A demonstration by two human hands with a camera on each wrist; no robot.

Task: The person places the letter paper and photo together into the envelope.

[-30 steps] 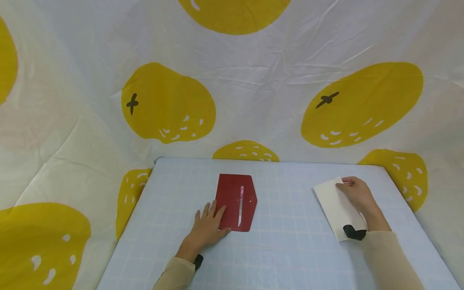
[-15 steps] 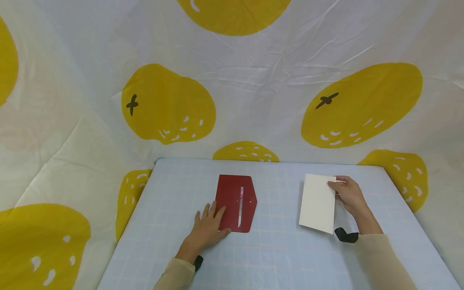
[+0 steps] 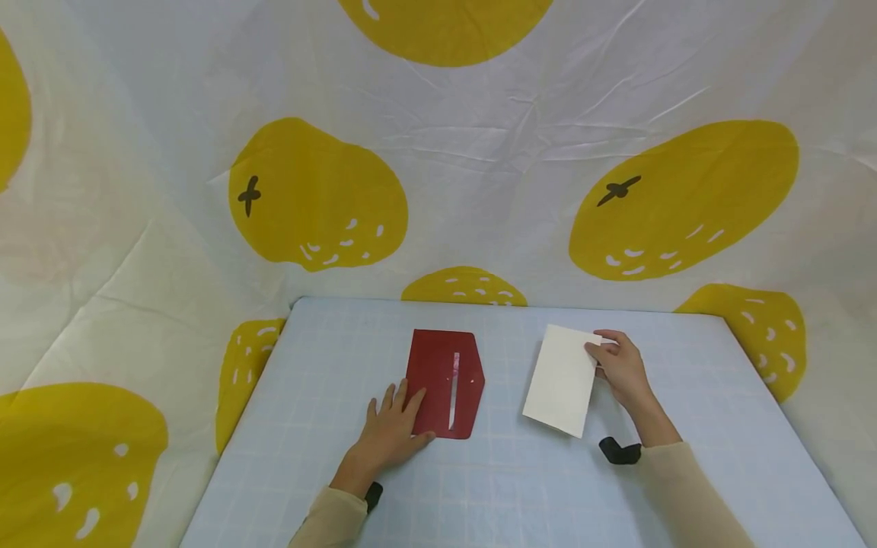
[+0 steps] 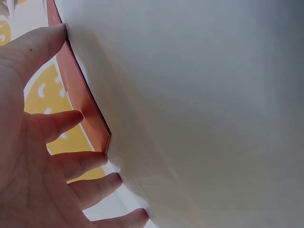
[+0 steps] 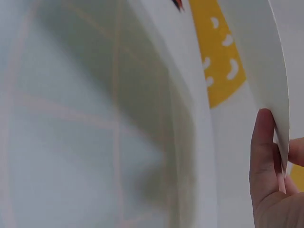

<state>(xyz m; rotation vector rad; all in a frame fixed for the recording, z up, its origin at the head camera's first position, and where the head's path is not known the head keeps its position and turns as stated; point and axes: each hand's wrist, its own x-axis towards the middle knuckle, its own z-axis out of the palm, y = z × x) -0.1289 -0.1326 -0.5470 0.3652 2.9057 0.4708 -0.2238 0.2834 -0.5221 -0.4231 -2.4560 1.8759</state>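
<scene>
A red envelope (image 3: 433,373) lies flat on the table, its pointed flap spread to the right and a pale strip running along it. My left hand (image 3: 389,432) rests on the envelope's lower left part with fingers spread straight; in the left wrist view the thumb and fingertips touch the red envelope (image 4: 84,99) and the cloth. To the right, my right hand (image 3: 623,373) pinches a white card (image 3: 562,380) by its upper right corner, thumb on the near face. The right wrist view shows the card (image 5: 266,61) raised off the cloth, between thumb and fingers.
A pale blue checked cloth (image 3: 507,487) covers the table. Behind and at the sides hangs a white curtain (image 3: 479,190) printed with yellow fruit. Each wrist wears a black strap piece; the right one (image 3: 620,450) sits just below the card.
My right hand has carried the white card leftward, closer to the envelope, and the card has turned so that it now leans the other way. The left hand and envelope have stayed put.
</scene>
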